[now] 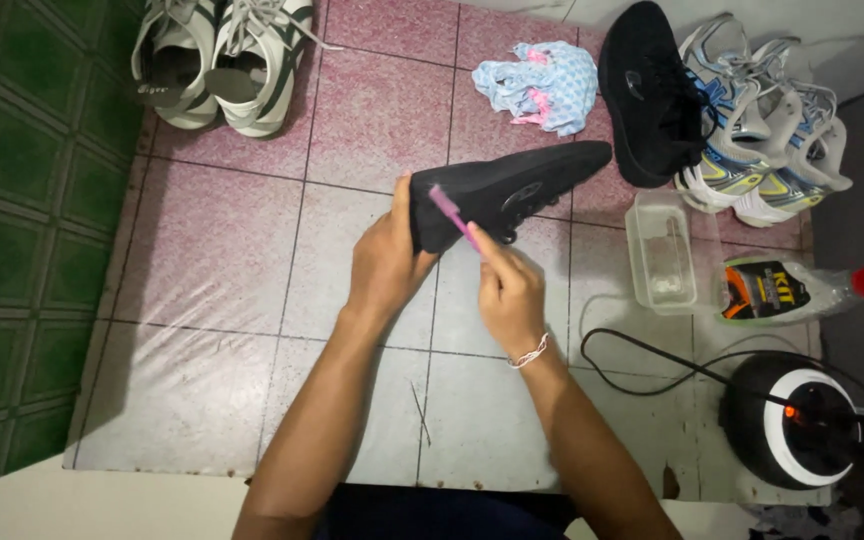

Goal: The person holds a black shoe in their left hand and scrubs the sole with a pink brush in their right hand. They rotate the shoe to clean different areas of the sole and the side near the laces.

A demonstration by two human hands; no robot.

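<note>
My left hand [384,262] grips the heel end of a black shoe [512,188], held above the pink tiled floor with its toe pointing to the upper right. A pink toothbrush [452,216] is pinched in my right hand [508,292], and its head rests against the shoe's heel side. A thin white bracelet circles my right wrist.
A second black shoe [647,95] and a white, blue and yellow pair of sneakers [767,140] lie top right. White and green sneakers [217,60] sit top left. A blue-pink cloth [542,85], clear plastic tub [660,252], spray bottle [802,288] and round black-white device with cord [792,420] lie right.
</note>
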